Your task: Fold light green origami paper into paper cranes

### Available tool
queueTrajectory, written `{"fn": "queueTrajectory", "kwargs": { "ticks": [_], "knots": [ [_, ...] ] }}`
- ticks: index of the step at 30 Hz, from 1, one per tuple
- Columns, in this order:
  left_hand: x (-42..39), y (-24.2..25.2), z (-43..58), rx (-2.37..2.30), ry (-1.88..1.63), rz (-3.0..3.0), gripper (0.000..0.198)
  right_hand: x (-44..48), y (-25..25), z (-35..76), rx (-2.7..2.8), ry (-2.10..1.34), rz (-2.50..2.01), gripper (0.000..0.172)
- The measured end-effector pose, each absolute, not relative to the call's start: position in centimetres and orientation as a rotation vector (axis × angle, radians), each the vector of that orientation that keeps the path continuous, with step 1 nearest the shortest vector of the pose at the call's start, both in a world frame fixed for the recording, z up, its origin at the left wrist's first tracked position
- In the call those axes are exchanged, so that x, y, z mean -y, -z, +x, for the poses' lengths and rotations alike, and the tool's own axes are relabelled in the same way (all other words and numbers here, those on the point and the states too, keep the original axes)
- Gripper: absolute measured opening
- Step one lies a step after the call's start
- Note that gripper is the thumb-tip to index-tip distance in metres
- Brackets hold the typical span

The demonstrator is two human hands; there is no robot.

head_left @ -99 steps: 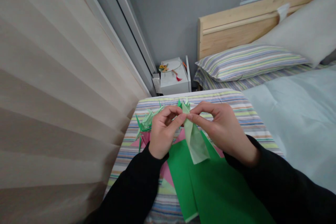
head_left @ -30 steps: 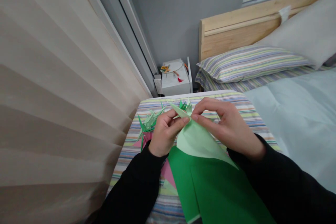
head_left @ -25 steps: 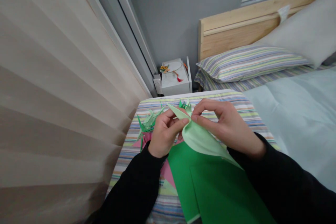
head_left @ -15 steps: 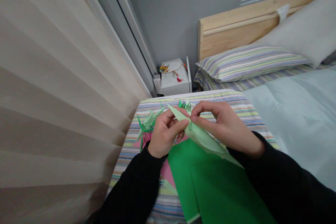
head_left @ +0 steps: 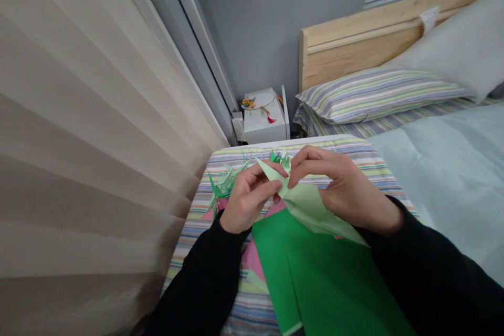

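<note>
A pale green sheet of folded paper (head_left: 315,210) is held in the air between both hands, one end narrowed to a point at the upper left. My left hand (head_left: 252,194) pinches it near that point, thumb on top. On the other side my right hand (head_left: 338,184) grips the paper, fingertips at the crease and thumb lower, partly behind the sheet. Beneath lie dark green sheets of paper (head_left: 307,268), overlapping a pink sheet (head_left: 254,260). Past my left hand sit several folded green paper cranes (head_left: 226,181), and more green folded paper (head_left: 280,157) shows behind the fingers.
A striped cloth (head_left: 197,241) covers the table. Beyond it stands a small white cabinet (head_left: 263,128) with a round white object and a red tassel (head_left: 271,118). A pleated curtain (head_left: 86,168) hangs at left; a bed with a striped pillow (head_left: 378,94) is at right.
My right thumb has moved from the crease down along the paper, and the right fingers have spread. The pale green paper's wide part has opened out more. My left hand keeps its pinch.
</note>
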State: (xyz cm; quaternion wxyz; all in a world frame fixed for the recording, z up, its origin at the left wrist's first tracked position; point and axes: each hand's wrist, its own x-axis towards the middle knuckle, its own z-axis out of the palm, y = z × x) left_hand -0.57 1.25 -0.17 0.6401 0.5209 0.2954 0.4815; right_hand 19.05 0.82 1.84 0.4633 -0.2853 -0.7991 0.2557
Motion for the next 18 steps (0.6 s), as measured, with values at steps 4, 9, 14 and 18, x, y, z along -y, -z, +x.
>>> {"fn": "queueTrajectory", "kwargs": {
  "ticks": [4,9,14,18],
  "knots": [
    [-1.5,0.28,-1.21,-0.583,-1.086,1.268,0.024,-1.06,-1.69,19.35,1.961,-0.675,-0.636,0.022],
    [-1.81,0.57,-1.61,-0.537,-1.048,1.315,0.026,-0.9,-1.81,19.49,1.973,-0.69,-0.628,0.017],
    [-1.93,0.79,-1.68,-0.507,-1.045,1.307,0.025,-0.79,-2.01,19.39,1.976,-0.713,-0.618,0.011],
    [-1.79,0.77,-1.69,-0.516,-1.039,1.294,0.021,-0.66,-2.17,19.3,1.987,-0.686,-0.647,0.011]
  ]
}}
